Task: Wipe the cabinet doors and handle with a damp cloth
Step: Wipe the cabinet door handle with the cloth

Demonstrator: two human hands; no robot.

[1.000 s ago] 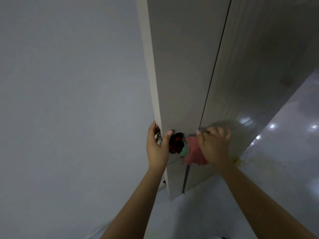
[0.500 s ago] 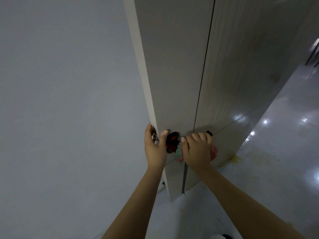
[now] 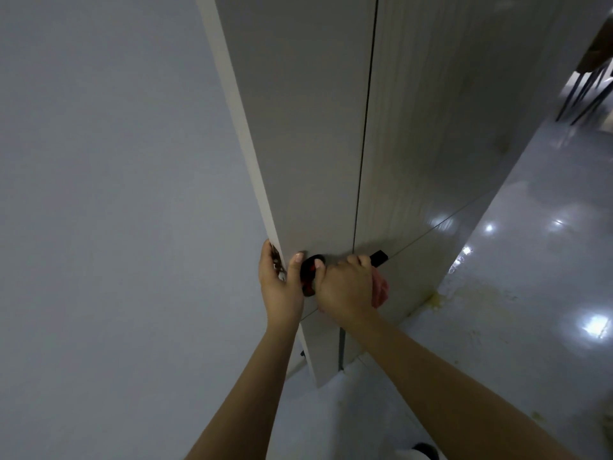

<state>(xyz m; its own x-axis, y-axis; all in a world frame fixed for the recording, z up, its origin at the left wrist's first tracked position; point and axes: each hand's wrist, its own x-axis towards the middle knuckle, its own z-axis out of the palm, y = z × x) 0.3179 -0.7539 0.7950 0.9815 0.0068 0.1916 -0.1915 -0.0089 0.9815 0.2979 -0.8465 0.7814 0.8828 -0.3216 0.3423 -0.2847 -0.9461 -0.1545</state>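
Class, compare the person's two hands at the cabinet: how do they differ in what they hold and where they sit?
The left hand wraps the door edge, thumb on the front; the right hand presses a pink cloth against the door face. The left hand holds no cloth; the right hand does. Both sit at the same height.

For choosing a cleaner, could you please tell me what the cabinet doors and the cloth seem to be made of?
Cabinet doors: probably laminated board, smooth pale grey with faint vertical grain and a soft sheen. Cloth: soft pink fabric, bunched under the right hand; weave unclear.

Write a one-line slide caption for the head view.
Left hand grips cabinet door edge; right hand rubs pink cloth at black handle.
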